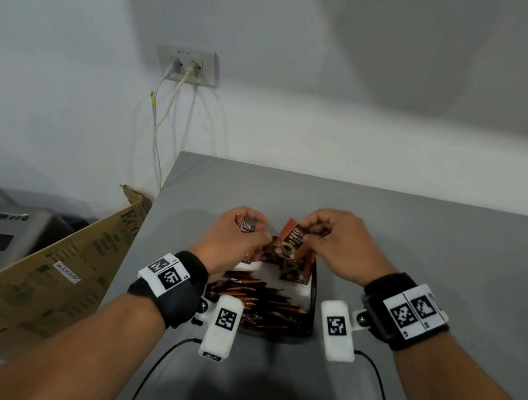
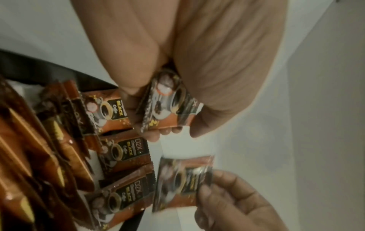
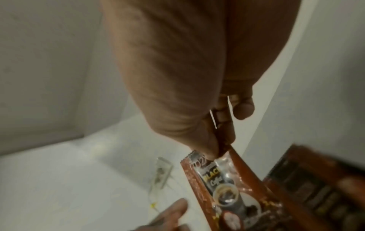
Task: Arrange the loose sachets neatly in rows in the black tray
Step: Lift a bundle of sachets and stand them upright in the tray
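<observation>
We stand mid-way through the placing step: both hands hover over the far end of the black tray (image 1: 312, 297), which sits on the grey counter (image 1: 438, 248). The left hand (image 1: 235, 240) pinches a small stack of coffee sachets (image 2: 168, 101) between thumb and fingers; the right hand (image 1: 341, 246) grips a single sachet (image 1: 294, 242) by its top edge, the packet hanging over the tray. Inside the tray, long stick packets (image 1: 259, 306) fill the near part, and a few flat sachets (image 2: 122, 153) already lie side by side at the far part — the row looks begun, not finished. We judge the next move to be lowering the right hand's sachet flat beside those laid ones, label up and edges aligned — then feeding from the left hand's stack.
</observation>
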